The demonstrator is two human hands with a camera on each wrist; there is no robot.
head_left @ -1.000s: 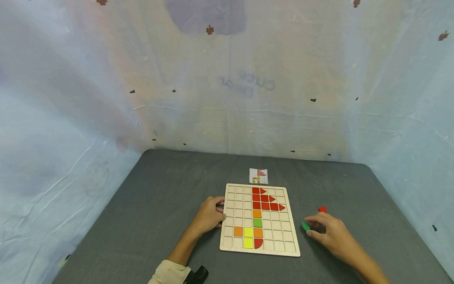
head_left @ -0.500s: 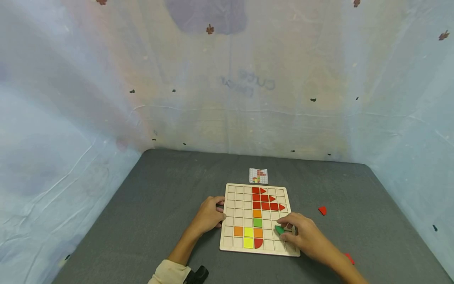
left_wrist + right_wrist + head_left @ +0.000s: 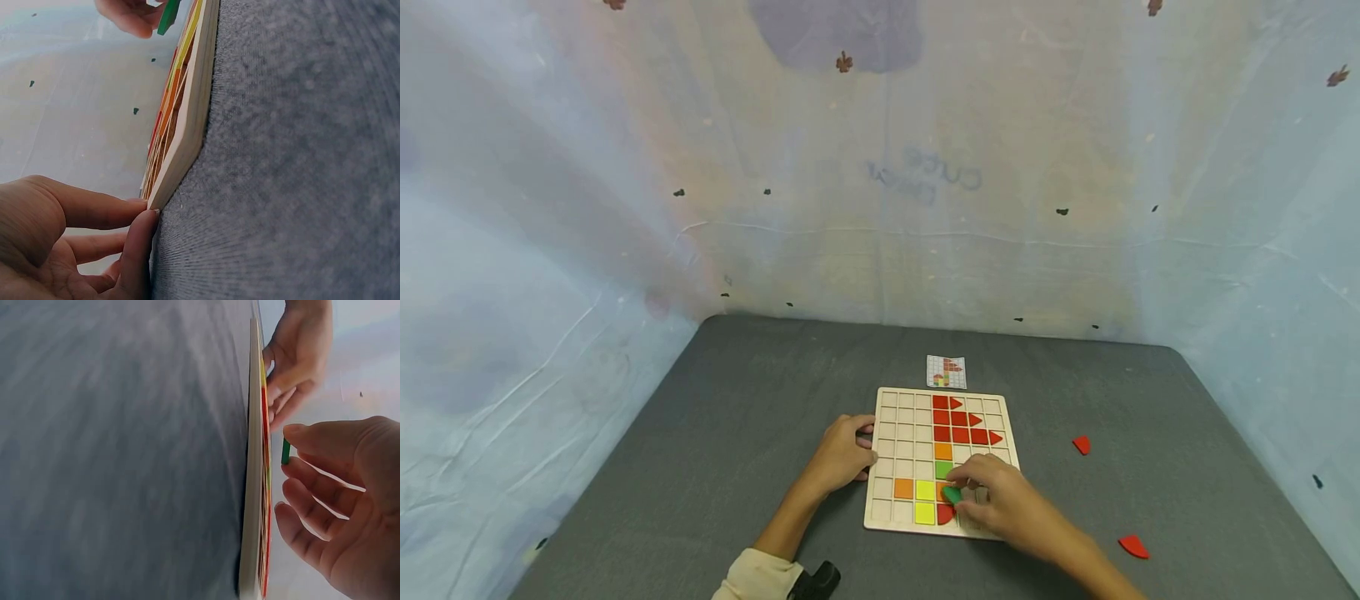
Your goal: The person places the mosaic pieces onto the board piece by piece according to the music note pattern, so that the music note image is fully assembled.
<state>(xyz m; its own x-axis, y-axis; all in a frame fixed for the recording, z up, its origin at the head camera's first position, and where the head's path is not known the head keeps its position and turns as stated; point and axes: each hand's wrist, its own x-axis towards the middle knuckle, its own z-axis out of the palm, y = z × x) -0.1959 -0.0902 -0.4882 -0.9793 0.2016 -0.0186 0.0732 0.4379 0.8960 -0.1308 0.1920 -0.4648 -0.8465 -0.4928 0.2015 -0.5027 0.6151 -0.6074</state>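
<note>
A wooden grid board (image 3: 897,432) lies flat on the table, with red, orange, yellow and green tiles set in some of its squares. At its left edge my left hand (image 3: 837,454) holds the rim (image 3: 187,140) between thumb and forefinger. My right hand (image 3: 1011,504) pinches a small dark green tile (image 3: 952,495) by thumb and forefinger, over the lower middle of the board. In the right wrist view the green tile (image 3: 285,452) stands a little off the board's surface. The right hand covers the board's lower right squares.
A small printed card (image 3: 947,372) with a coloured grid pattern lies just beyond the board. Two loose red tiles, one farther (image 3: 1081,445) and one nearer (image 3: 1134,547), lie on the grey table (image 3: 790,375) to the right. Pale sheeting (image 3: 880,267) hangs behind the table.
The right hand has carried the green tile leftward from beside the board to over its lower middle. Both loose red tiles are now uncovered. My left hand stays at the board's edge.
</note>
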